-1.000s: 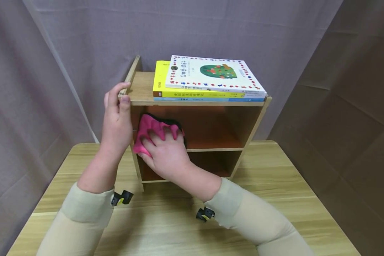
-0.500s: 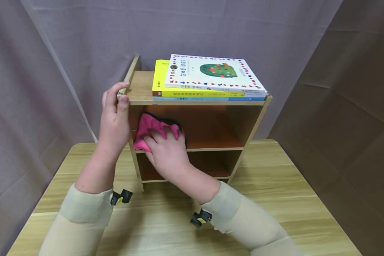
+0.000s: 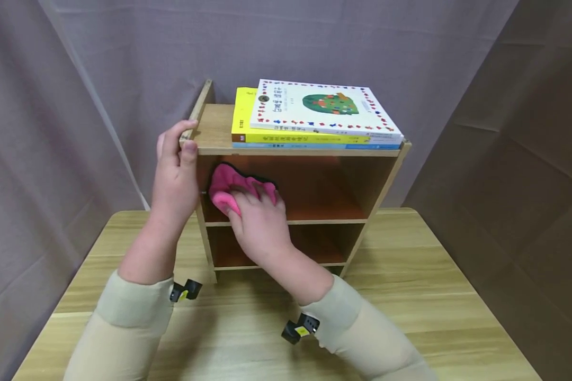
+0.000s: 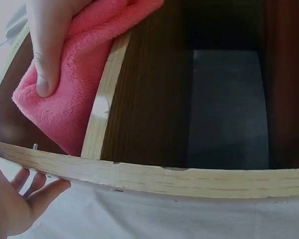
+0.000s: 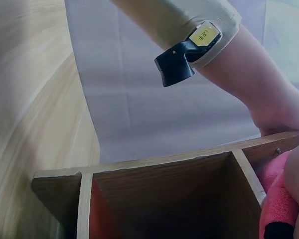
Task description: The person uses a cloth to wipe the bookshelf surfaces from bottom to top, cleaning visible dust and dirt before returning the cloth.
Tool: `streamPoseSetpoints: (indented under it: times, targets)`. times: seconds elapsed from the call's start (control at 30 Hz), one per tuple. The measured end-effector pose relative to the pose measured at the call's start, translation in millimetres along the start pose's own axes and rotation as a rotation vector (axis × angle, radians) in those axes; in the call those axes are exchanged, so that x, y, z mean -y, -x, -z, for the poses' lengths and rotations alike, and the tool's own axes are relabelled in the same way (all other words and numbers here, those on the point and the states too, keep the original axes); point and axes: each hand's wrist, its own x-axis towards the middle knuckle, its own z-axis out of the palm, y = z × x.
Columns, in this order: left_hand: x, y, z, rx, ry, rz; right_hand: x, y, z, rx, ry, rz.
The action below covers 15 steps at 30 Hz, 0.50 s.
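My right hand (image 3: 262,227) pinches the pink cloth (image 3: 226,181), now bunched and baring more shelf edge (image 3: 326,221), apparently shifting work inward (my left hand (image 3: 175,180) grips the left panel (image 3: 206,241)).

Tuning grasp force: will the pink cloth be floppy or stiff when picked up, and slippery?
Likely floppy: the pink cloth folds and bunches under the right hand. Probably not slippery: the left wrist view shows a fuzzy pile. Probably not fragile either, as it looks like soft fabric.
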Motion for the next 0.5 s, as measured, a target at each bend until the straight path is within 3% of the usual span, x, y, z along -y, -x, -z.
streamPoseSetpoints:
  times: [0.33, 0.5]
  targets:
    - [0.1, -1.6, 3.8, 0.017, 0.004, -0.041, -0.1, -6.4, 6.7, 0.035, -0.176, -0.107]
    - [0.1, -2.0, 3.6, 0.029, 0.023, -0.035, -1.4, -11.0, 6.4, -0.049, -0.335, -0.126]
